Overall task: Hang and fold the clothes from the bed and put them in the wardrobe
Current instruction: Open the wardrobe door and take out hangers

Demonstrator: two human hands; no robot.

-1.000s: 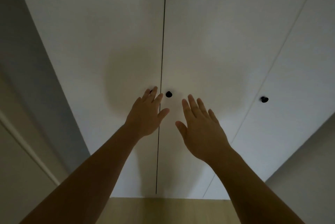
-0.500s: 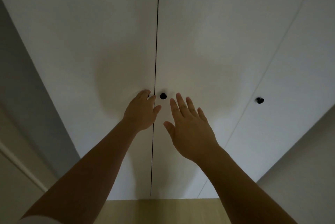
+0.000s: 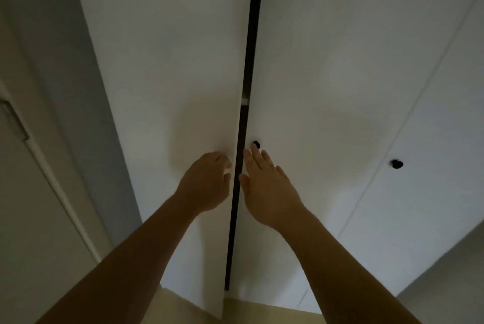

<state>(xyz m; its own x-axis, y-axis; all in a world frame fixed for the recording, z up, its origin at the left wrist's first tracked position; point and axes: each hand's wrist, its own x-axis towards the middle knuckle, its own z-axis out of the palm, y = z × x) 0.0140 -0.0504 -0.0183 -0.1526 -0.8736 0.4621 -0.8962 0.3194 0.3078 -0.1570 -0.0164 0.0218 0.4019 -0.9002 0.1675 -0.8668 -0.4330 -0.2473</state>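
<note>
We find the wardrobe point(image 3: 327, 74) directly ahead, filling most of the view. The clothes and the bed are not in view. Its left door point(image 3: 170, 74) stands slightly ajar, its lower corner out over the floor point(image 3: 262, 313), with a dark gap point(image 3: 235, 219) between it and the right door point(image 3: 340, 192), which sits flush.

The left hand point(image 3: 207, 182) is at the free edge of the left door, its fingers point(image 3: 226, 164) curled in a grasp there. Whether they hold a knob or the edge itself we cannot tell, as the hand covers the spot. The right hand point(image 3: 267, 187) lies just beside the gap, fingers point(image 3: 258, 158) straight and released, their tips at the small black knob point(image 3: 256, 144) of the right door and holding nothing.

We judge the step in hand to be opening the wardrobe, an early or preparatory stage, since no garment is in either hand. The next move calls for the right hand to close on its knob and for both doors to be drawn outward, clear of the arms.

Further right, a third door point(image 3: 432, 127) carries a second black knob point(image 3: 396, 164). A grey wall point(image 3: 91, 88) lies to the left.

We find no brand, label or writing anywhere.
</note>
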